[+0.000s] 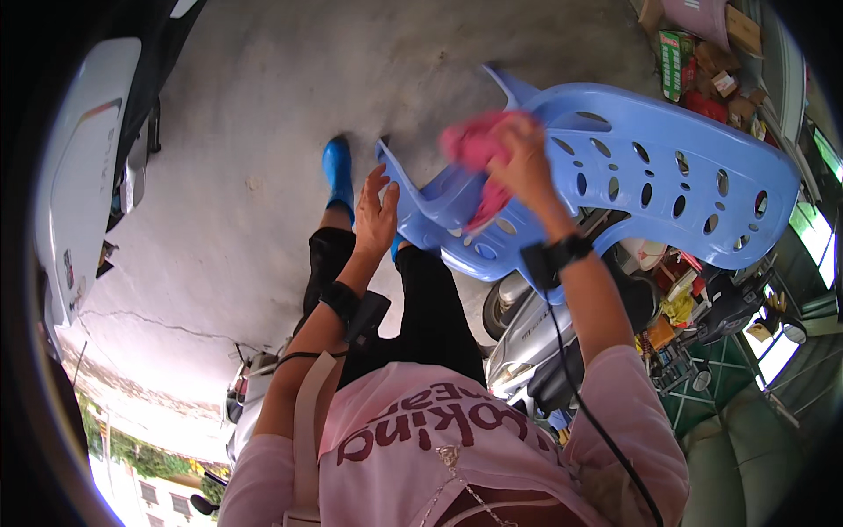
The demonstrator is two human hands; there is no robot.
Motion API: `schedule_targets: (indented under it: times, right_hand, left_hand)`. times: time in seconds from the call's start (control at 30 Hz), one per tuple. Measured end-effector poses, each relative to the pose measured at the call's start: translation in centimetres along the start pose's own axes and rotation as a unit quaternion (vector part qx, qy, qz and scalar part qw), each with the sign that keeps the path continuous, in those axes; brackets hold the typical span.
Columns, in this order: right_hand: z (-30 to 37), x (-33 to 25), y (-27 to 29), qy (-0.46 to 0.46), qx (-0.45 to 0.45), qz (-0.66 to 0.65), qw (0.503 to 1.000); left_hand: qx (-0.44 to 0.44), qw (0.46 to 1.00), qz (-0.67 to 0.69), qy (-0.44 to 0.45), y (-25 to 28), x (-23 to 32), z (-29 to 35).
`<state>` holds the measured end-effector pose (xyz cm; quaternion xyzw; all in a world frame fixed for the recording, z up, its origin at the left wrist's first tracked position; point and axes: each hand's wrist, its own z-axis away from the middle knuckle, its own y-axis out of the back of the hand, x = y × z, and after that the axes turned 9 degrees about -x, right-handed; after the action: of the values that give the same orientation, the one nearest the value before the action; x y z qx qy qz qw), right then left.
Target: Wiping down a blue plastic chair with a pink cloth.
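In front of me to the right is a blue plastic chair (694,149) with oval slots through its seat and back. My right hand (524,162) grips a pink cloth (479,145) over the armrest side of the chair. Motion smears the cloth a little, and part of it hangs down against the blue plastic. My left hand (376,215) has its fingers stretched out beside the chair's near left end. Whether its fingertips touch the chair I cannot tell.
A white scooter (83,176) stands at the left. Behind the chair on the right is a silver motorbike (531,342). Cardboard boxes (742,31) and a green carton (674,66) are piled at the far right. A blue boot (337,171) is on the concrete floor (237,97).
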<state>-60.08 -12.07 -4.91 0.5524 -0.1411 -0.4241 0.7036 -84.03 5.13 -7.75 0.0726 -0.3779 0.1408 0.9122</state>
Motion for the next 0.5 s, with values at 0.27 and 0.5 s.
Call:
schedule_targets:
  times: [0.27,0.5]
  right_hand:
    - [3.9,-11.8,-2.1,0.080,-0.143,0.060,0.985]
    - [4.1,-11.4,-1.1,0.079,-0.176,-0.003,0.981]
  left_hand:
    - [0.016,0.991,0.065,0.117,-0.5,-4.8,1.7]
    - [0.014,0.998,0.053,0.026,1.2,-1.8,0.8]
